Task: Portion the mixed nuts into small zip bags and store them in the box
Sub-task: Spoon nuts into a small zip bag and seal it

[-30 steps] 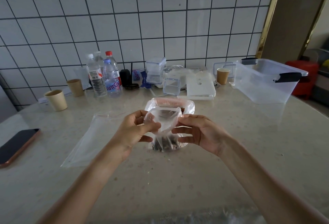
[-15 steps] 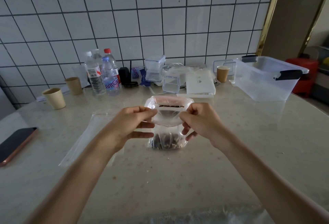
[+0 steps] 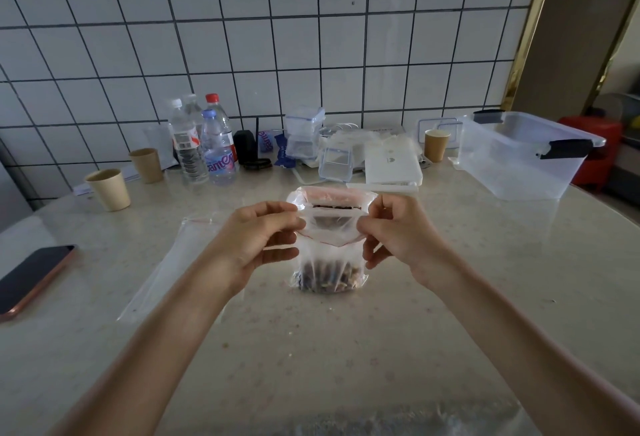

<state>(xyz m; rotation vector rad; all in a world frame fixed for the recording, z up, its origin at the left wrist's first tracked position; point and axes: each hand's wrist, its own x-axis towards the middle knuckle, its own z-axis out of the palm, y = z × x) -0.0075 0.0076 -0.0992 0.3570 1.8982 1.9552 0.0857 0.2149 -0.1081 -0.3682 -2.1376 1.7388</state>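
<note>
A small clear zip bag [image 3: 329, 255] with mixed nuts [image 3: 325, 278] in its bottom stands upright on the table, just in front of me. My left hand [image 3: 258, 240] pinches the left end of its zip top. My right hand [image 3: 396, 233] pinches the right end, so the top is stretched flat between them. Right behind it a larger clear bag [image 3: 330, 195] with a pink rim shows dark contents. A flat zip bag with nothing in it [image 3: 173, 262] lies under my left forearm. The clear storage box [image 3: 519, 158] with black latches stands open at the far right.
A phone [image 3: 31, 278] lies near the left edge. Paper cups [image 3: 109, 190], water bottles [image 3: 202, 145], small plastic containers [image 3: 304, 136] and a white flat box [image 3: 393, 165] line the tiled wall. More clear plastic [image 3: 398, 421] lies at the near edge.
Both hands moved from the middle of the bag's mouth out to its two ends, and the top went from open and bunched to pulled flat.
</note>
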